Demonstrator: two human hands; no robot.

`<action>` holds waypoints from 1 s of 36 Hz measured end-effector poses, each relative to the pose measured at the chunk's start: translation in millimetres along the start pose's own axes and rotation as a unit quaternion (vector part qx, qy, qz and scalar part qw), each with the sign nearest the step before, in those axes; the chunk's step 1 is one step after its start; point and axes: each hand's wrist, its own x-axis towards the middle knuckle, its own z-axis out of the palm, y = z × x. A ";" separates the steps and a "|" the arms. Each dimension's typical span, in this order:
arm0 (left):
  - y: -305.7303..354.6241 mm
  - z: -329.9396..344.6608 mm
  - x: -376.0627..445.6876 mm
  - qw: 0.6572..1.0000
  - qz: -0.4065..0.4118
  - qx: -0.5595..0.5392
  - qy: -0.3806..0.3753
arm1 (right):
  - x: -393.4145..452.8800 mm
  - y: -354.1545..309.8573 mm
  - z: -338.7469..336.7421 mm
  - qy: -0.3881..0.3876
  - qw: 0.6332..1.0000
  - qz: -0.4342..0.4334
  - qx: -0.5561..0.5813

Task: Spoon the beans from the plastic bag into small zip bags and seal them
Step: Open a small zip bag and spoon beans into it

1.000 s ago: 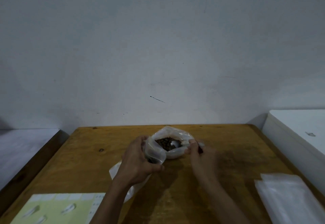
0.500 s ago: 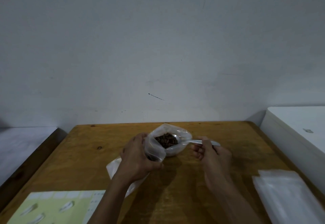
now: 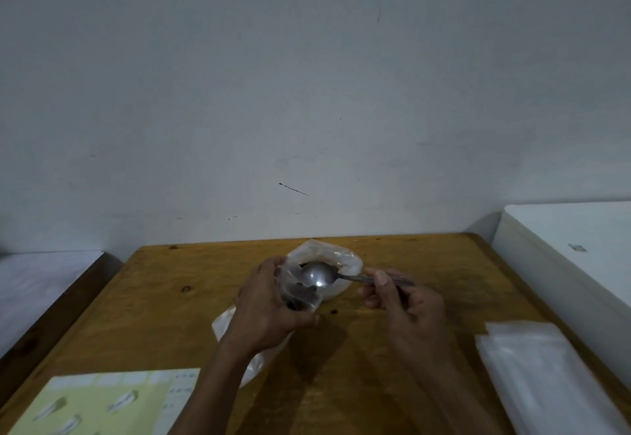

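We work at a wooden table (image 3: 426, 264) with a worn, honey-coloured top and a dark knot near its left side. It stands against a plain pale wall (image 3: 307, 76) that carries a short dark scratch just above the table's far edge. To our right a white cabinet (image 3: 573, 240) sits just beside the table; to our left a lower pale surface (image 3: 41, 284) lies beyond a dark wooden edge. A yellow-green printed sheet (image 3: 112, 404) rests at the near left corner of the table, and a stack of clear zip bags (image 3: 553, 376) lies flat at the near right.

The plastic bag (image 3: 345, 264) sits at the far middle of the table, its mouth open upward and dark beans (image 3: 309, 264) showing inside. Our left hand (image 3: 269, 308) curls round a small zip bag (image 3: 300, 294), holding it upright just in front of the plastic bag with its mouth open toward the spoon; a few dark beans lie in its bottom. More clear plastic trails from under that hand toward us.

Our right hand (image 3: 406, 305) pinches the handle of a metal spoon (image 3: 317, 276) between thumb and curled fingers. The spoon's long axis runs nearly level from right to left, handle toward the right, bowl pointing left over the mouth of the small zip bag. The bowl faces us, shiny, and looks almost empty.
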 end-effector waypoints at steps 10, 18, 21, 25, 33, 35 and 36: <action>-0.8 -10.7 -5.4 0.997 0.043 -0.022 0.066 | 11.8 5.8 1.0 0.068 0.997 -0.010 -0.047; -0.2 -15.9 -14.3 0.984 0.074 -0.117 0.111 | 27.1 32.4 29.0 0.086 0.984 0.093 -0.126; 0.0 -17.5 -16.2 0.981 0.081 -0.142 0.109 | 33.2 34.8 34.7 0.068 0.979 0.137 -0.135; -2.6 -20.5 -17.4 0.974 0.073 -0.177 0.121 | 38.8 34.9 37.3 0.058 0.959 0.211 -0.182; 2.0 -22.2 -18.9 0.967 0.075 -0.196 0.146 | 19.8 -20.8 34.0 -0.011 0.967 -0.035 -0.253; 5.8 -21.8 -19.5 0.966 0.072 -0.202 0.148 | 15.8 -36.7 42.2 -0.086 0.967 -0.072 -0.229; 7.6 -21.8 -20.3 0.965 0.069 -0.207 0.147 | 15.0 -41.9 47.0 -0.106 0.966 -0.080 -0.221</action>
